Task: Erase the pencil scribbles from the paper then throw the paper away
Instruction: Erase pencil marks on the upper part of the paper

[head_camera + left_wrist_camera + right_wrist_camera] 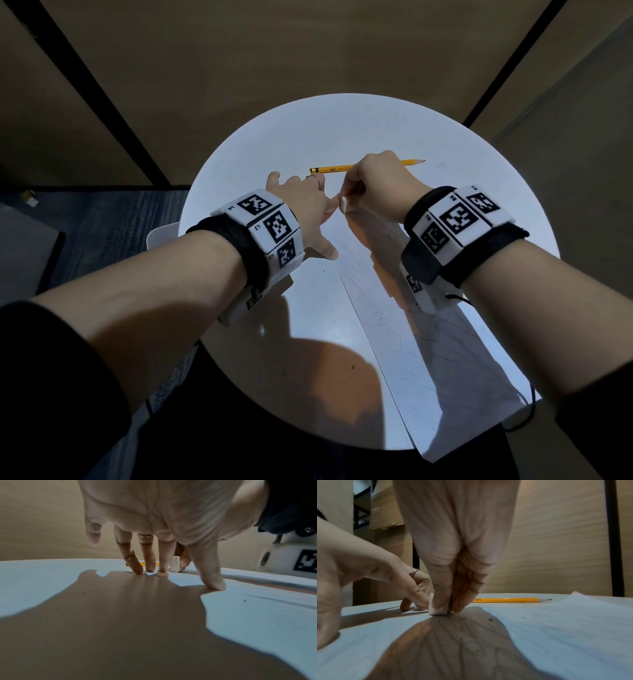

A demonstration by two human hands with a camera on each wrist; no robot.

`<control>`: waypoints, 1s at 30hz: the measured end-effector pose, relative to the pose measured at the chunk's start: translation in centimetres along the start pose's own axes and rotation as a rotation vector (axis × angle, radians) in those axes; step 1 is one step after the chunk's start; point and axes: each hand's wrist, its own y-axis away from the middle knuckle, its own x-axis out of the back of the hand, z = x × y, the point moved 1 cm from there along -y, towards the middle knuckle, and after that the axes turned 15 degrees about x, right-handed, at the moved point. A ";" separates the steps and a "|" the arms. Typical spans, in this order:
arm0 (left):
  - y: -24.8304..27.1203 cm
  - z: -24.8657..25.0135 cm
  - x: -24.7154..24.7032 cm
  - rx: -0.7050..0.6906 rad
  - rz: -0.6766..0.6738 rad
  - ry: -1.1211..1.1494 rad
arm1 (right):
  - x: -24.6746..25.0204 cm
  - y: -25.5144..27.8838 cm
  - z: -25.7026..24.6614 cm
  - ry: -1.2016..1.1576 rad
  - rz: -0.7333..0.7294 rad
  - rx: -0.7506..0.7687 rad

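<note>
A white sheet of paper (pixel 431 342) with faint pencil scribbles (pixel 471 647) lies on the round white table (pixel 274 325), running from the middle to the near right edge. My right hand (pixel 380 185) pinches a small white eraser (pixel 344 205) (pixel 437 608) and presses it down on the paper's far end. My left hand (pixel 301 205) is spread, its straight fingertips (pixel 150 570) pressing on the table and the paper's left edge beside the eraser (pixel 175 563). A ring sits on one left finger.
A yellow pencil (pixel 370 166) (pixel 510 600) lies on the table just beyond both hands, tip pointing right. A white bin rim (pixel 161 233) shows left of the table, below my left wrist. Wooden wall panels stand behind; blue carpet lies at left.
</note>
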 end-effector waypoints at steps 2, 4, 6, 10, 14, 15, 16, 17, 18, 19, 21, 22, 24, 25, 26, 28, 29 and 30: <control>0.1 0.0 0.0 -0.001 0.000 -0.015 | -0.1 0.5 0.1 -0.036 0.003 -0.011; 0.1 0.1 0.1 -0.002 -0.005 -0.028 | -0.1 1.0 0.3 -0.070 -0.028 -0.011; 0.1 0.1 0.1 -0.006 -0.009 -0.024 | -0.2 1.3 0.2 -0.099 -0.075 -0.011; 0.3 -0.1 -0.1 -0.013 0.011 0.027 | -0.2 1.2 0.7 -0.102 -0.012 -0.022; 0.7 -0.7 -0.6 -0.033 0.035 0.116 | -0.3 1.0 0.8 -0.095 0.026 -0.015; 0.8 -0.8 -0.5 -0.040 0.044 0.147 | -0.3 1.0 0.8 -0.096 0.029 -0.017; 0.7 -0.9 -0.4 -0.042 0.047 0.175 | -0.3 1.0 0.9 -0.098 0.031 -0.020; 0.7 -0.9 -0.2 -0.039 0.043 0.190 | -0.3 0.9 0.9 -0.102 0.036 -0.024; 0.7 -0.8 -0.1 -0.035 0.034 0.181 | -0.2 0.9 0.9 -0.110 0.045 -0.029; 0.6 -0.6 0.1 -0.032 0.027 0.146 | -0.2 1.0 0.9 -0.120 0.057 -0.031; 0.5 -0.1 0.2 -0.030 0.026 0.044 | -0.3 1.0 0.8 -0.122 0.076 -0.024; 0.5 0.2 0.3 -0.028 0.033 -0.003 | -0.4 1.0 0.8 -0.113 0.082 -0.014; 0.4 0.5 0.2 -0.023 0.057 -0.074 | -0.7 1.1 0.7 -0.092 0.099 0.003; 0.5 0.7 0.1 -0.022 0.069 -0.089 | -0.9 1.2 0.7 -0.091 0.107 0.008; 0.6 0.7 0.0 -0.022 0.083 -0.084 | -1.0 1.2 0.7 -0.097 0.112 0.010; 0.6 0.8 -0.2 -0.038 0.120 -0.033 | -1.1 1.3 0.8 -0.116 0.114 0.004; 0.5 0.8 -0.2 -0.053 0.138 -0.013 | -1.0 1.3 0.9 -0.118 0.115 0.002; 0.4 0.9 -0.3 -0.071 0.149 -0.006 | -1.0 1.3 0.9 -0.112 0.117 0.002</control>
